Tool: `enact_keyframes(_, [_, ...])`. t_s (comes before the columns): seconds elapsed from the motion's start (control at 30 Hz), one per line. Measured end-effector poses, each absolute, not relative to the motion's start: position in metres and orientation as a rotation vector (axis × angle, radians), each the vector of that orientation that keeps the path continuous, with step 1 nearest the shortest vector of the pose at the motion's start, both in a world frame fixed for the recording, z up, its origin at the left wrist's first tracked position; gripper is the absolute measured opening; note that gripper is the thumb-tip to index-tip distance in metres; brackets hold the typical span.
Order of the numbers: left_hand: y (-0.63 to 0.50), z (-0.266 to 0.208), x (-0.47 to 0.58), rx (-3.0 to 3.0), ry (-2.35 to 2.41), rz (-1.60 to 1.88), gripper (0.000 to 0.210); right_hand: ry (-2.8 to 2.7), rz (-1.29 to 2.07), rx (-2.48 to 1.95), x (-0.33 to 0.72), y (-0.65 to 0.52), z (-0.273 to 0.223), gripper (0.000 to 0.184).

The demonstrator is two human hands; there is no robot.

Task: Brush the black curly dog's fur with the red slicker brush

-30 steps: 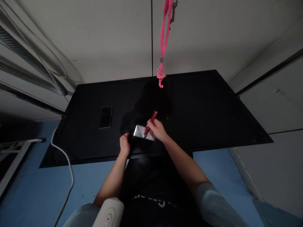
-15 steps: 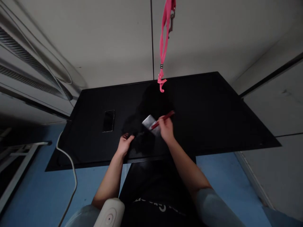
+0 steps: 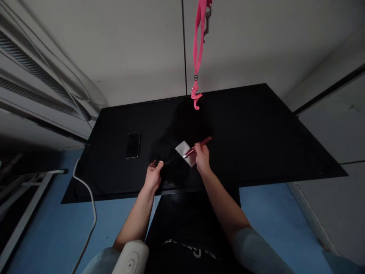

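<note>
A black, furry-looking shape (image 3: 191,120), probably an animal, is on the black tabletop (image 3: 256,140); its outline nearly melts into the dark surface. In my right hand (image 3: 202,158) is a slicker brush (image 3: 184,152) with a dark red handle and a flat, pale rectangular head. The brush head lies against the dark mass, tilted to the left. My left hand (image 3: 154,175) is closed near the table's front edge, thumb up, apparently on a lower part of the black fur. What exactly its fingers hold is hard to see in the dark.
A pink loop strap (image 3: 197,57) with a metal clip hangs over the black shape. A phone (image 3: 133,145) lies on the table's left part. Close to my left arm is a white device (image 3: 131,257). A pale cable (image 3: 92,207) and ribbed hoses (image 3: 37,70) run along the left.
The brush has shifted slightly right and down, with its head turned more face-on. My left hand keeps its closed grip, and the whole view has drifted a little.
</note>
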State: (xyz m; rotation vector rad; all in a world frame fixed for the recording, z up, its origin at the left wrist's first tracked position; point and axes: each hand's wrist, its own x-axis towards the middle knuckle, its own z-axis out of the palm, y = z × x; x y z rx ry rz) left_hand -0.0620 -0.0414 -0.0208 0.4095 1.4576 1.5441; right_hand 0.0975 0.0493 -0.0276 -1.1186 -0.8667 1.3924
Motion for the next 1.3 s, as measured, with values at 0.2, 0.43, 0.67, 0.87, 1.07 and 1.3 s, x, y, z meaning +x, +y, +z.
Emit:
enact_keyframes(0.2, [-0.024, -0.006, -0.054, 0.675, 1.573, 1.607, 0.039, -0.831, 1.647, -0.955, 0.102, 0.051, -0.031, 0.027])
enact_keyframes(0.43, [0.026, -0.008, -0.053, 0.897, 1.525, 1.46, 0.041, -0.666, 1.366, -0.996, 0.121, 0.067, -0.043, 0.029])
enact_keyframes(0.67, [0.045, -0.029, -0.062, 1.251, 1.733, 1.393, 0.032, -0.664, 1.231, -0.989, 0.121, 0.09, -0.032, 0.03])
enact_keyframes(0.87, [0.048, -0.03, -0.067, 1.361, 1.8, 1.34, 0.03, -0.759, 1.325, -0.97, 0.117, 0.102, -0.031, 0.03])
enact_keyframes(1.07, [0.05, -0.028, -0.065, 1.403, 1.808, 1.352, 0.031, -0.902, 1.496, -0.88, 0.117, 0.115, -0.033, 0.03])
enact_keyframes(1.3, [0.057, -0.028, -0.069, 1.375, 1.846, 1.342, 0.027, -0.881, 1.555, -0.806, 0.107, 0.121, -0.044, 0.029])
